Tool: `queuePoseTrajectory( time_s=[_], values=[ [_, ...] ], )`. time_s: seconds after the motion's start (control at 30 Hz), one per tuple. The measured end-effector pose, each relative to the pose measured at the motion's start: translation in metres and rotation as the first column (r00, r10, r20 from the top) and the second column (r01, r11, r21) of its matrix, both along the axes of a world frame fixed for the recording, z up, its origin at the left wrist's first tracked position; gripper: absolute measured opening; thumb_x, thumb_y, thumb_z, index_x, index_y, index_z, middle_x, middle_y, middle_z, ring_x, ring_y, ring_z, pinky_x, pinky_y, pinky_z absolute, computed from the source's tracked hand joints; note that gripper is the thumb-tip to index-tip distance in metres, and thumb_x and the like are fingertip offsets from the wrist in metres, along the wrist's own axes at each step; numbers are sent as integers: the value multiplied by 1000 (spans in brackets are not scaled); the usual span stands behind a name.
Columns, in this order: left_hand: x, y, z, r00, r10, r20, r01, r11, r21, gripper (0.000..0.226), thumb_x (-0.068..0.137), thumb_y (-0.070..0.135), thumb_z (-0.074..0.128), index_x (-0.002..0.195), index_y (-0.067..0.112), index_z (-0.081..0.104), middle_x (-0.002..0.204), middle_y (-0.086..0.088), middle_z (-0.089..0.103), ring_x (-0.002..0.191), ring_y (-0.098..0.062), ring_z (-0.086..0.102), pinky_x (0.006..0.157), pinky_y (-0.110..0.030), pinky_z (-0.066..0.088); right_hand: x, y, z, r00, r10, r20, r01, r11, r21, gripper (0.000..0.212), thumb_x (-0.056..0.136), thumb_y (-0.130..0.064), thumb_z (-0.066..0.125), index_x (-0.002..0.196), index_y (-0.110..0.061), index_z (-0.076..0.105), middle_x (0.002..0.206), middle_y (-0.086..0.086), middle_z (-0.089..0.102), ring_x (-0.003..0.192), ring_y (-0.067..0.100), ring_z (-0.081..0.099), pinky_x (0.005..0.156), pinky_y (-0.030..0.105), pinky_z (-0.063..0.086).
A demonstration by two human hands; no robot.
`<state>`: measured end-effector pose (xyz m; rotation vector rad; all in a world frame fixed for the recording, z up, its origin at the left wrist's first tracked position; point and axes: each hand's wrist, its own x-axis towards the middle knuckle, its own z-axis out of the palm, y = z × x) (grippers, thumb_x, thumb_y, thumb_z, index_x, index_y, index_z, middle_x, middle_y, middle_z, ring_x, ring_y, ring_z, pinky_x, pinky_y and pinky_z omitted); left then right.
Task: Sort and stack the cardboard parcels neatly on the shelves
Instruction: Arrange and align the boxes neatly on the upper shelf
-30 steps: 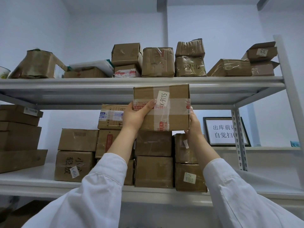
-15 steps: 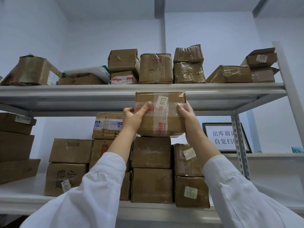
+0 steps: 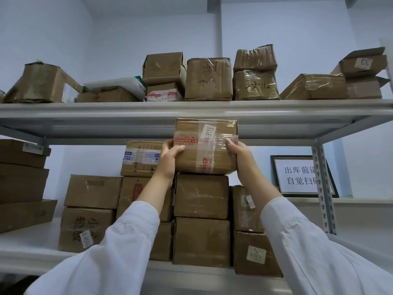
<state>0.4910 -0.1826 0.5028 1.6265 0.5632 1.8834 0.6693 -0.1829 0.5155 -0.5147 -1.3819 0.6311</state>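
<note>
brown parcel (image 3: 205, 145), white sleeve (image 3: 110, 250), grey shelf (image 3: 85, 111)

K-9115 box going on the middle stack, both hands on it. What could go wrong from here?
1. The top of the K-9115 parcel overlaps the front edge of the upper shelf in view; pushed back at this height, it may snag.
2. It looks wider than the box beneath, overhanging on the right, so the three-high column might tip.
3. The left hand sits between the parcel and the taped neighbour box; fingers could get pinched.
</note>
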Motion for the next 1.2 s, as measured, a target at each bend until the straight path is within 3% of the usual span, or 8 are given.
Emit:
queuePoseTrajectory(
  time_s=[0.1, 0.17, 0.3, 0.4, 0.63, 0.77, 0.97, 1.2],
  values=[
    [-2, 5, -6, 999, -43, 19, 43, 999, 12, 41, 93, 14, 45, 134, 12, 44, 113, -4, 61, 106, -19, 57, 84, -27, 47, 1, 6, -1, 996, -69, 62, 69, 998, -5, 27, 98, -33, 45, 121, -21, 55, 103, -7, 64, 92, 12, 63, 69, 18, 48],
    [0, 6, -9, 998, -58, 28, 58, 998, 3, 40, 94, 16, 45, 134, 13, 45, 114, -2, 62, 106, -16, 59, 85, -26, 48, 1, 7, -2, 989, -112, 101, 118, 992, -48, 24, 100, -38, 38, 122, -30, 45, 99, -16, 56, 81, -1, 55, 55, 10, 41],
    [9, 10, -22, 992, 67, 104, -54, 990, -130, 65, 87, 44, 58, 140, 13, 37, 134, -6, 53, 125, -25, 49, 105, -46, 40, -3, 13, -5, 990, -139, 39, 144, 969, -201, 54, 96, -51, 37, 137, -16, 38, 125, 3, 54, 95, 17, 53, 61, 25, 37],
    [19, 7, -38, 966, 199, 163, -150, 951, -272, 75, 85, 58, 52, 139, 9, 36, 139, -6, 45, 130, -28, 41, 108, -42, 33, -3, 15, -3, 985, -160, 71, 173, 950, -260, 58, 94, -56, 39, 132, -13, 41, 118, 5, 54, 90, 21, 53, 71, 32, 40],
    [29, 9, -46, 965, 254, 70, -219, 922, -318, 66, 92, 60, 35, 132, 8, 47, 122, -4, 52, 105, -22, 47, 88, -34, 34, -7, 13, -6, 931, -285, 227, 339, 907, -250, 78, 85, -75, 25, 140, -22, 38, 135, 7, 52, 121, 32, 50, 99, 45, 42],
    [26, 7, -44, 949, 305, 75, -267, 909, -319, 48, 94, 53, 39, 95, 8, 56, 92, -4, 53, 75, -15, 48, 68, -29, 37, -8, 9, -7, 900, -333, 281, 393, 898, -198, 73, 87, -74, 25, 135, -23, 46, 130, 4, 55, 117, 30, 53, 101, 47, 44],
    [23, -2, -48, 933, 346, 96, -315, 917, -244, 63, 95, 42, 45, 148, 16, 21, 149, -5, 34, 135, -26, 35, 104, -39, 34, -10, 5, -7, 824, -437, 361, 499, 861, -97, 63, 90, -69, 27, 129, -25, 48, 118, 3, 58, 108, 32, 58, 93, 45, 48],
    [19, 1, -50, 918, 383, 101, -350, 904, -245, 63, 93, 42, 51, 147, 20, 26, 150, -2, 34, 136, -25, 35, 103, -40, 36, -10, 5, -10, 713, -576, 399, 621, 783, 21, 56, 89, -68, 28, 131, -36, 46, 125, -2, 59, 109, 28, 56, 93, 49, 48]
  ],
)
